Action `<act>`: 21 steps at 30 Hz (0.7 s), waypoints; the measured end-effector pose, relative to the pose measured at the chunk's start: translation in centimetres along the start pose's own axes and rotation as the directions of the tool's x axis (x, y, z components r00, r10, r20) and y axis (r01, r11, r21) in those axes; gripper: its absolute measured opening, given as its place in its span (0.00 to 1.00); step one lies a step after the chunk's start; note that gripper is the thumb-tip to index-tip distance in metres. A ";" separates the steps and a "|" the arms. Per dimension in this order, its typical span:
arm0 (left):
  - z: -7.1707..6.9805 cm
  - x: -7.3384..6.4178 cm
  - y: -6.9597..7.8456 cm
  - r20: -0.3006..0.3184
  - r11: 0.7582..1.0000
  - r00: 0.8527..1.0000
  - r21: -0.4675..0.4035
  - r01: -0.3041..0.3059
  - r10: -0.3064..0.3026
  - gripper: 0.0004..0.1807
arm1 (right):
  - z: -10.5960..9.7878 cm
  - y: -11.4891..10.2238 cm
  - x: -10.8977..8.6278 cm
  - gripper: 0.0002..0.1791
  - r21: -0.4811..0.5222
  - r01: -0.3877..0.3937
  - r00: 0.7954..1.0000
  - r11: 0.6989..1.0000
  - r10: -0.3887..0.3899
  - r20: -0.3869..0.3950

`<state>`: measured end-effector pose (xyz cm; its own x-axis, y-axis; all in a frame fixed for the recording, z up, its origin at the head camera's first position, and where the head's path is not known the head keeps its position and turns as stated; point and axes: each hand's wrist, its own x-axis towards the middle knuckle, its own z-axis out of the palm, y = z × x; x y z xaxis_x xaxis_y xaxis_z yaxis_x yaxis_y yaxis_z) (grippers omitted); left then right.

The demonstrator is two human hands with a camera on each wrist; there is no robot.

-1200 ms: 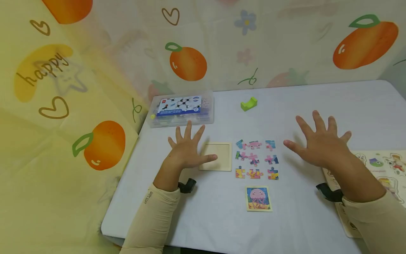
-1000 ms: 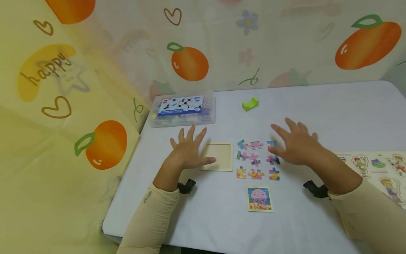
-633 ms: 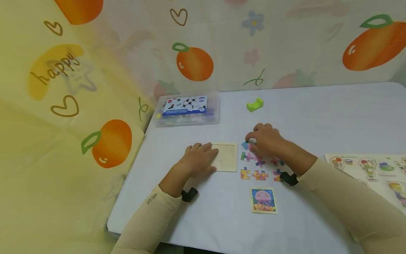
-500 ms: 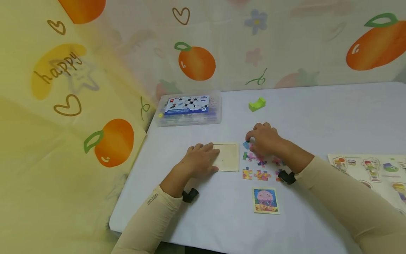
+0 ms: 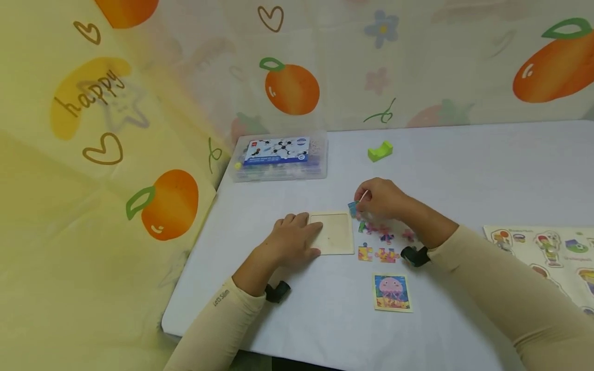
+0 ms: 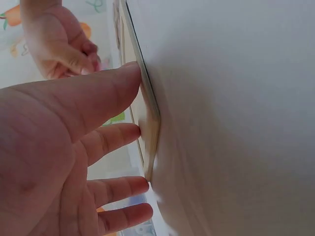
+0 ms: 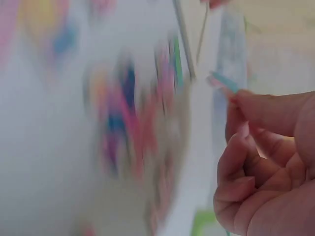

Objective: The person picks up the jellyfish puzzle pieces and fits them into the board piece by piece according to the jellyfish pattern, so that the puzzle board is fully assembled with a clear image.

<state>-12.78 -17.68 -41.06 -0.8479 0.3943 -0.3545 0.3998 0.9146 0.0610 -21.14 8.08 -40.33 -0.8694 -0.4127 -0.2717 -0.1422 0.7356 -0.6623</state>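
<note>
My right hand (image 5: pixel 381 200) pinches a blue and pink jigsaw piece (image 5: pixel 352 208) between thumb and fingertips. In the right wrist view the same jigsaw piece (image 7: pixel 224 83) sticks out past the thumb, with the other fingers curled in. It is off the table, near the far right corner of a shallow wooden puzzle tray (image 5: pixel 351 242). My left hand (image 5: pixel 290 239) rests at the tray's left side with fingers extended. In the left wrist view its thumb touches the rim of the tray (image 6: pixel 152 110). More jigsaw pieces (image 5: pixel 386 254) lie right of the tray, partly hidden by my right hand.
A jellyfish picture card (image 5: pixel 392 293) lies nearer me. Behind are a clear plastic case (image 5: pixel 278 172) with a printed booklet and a green curved block (image 5: pixel 380 151). At the right lies a board with cartoon figures (image 5: pixel 524 242). A patterned cloth hangs behind the table.
From raised and spread, both hands have come down. My left hand has settled on the tray's edge. My right hand has moved left, pinched a jigsaw piece and shifted it slightly toward the tray.
</note>
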 end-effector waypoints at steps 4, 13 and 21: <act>-0.2 -0.4 0.3 -0.015 1.000 1.000 0.006 -0.007 0.007 0.37 | 1.9 -1.5 0.3 0.06 0.048 -0.016 0.998 0.999 0.013 0.060; 0.0 -0.6 0.4 -0.037 1.000 0.999 -0.023 -0.014 0.013 0.35 | 4.3 -3.3 1.3 0.10 -0.197 0.050 0.999 0.979 -0.049 0.007; 0.1 -0.7 0.2 -0.033 0.999 0.999 -0.017 -0.042 0.041 0.37 | 5.0 -4.3 2.1 0.10 -0.236 0.071 0.997 0.969 -0.075 -0.009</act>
<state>-12.05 -17.76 -40.92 -0.8417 0.4342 -0.3208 0.4286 0.8988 0.0920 -19.99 1.33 -41.56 -0.8604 -0.4622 -0.2149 -0.3111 0.8102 -0.4968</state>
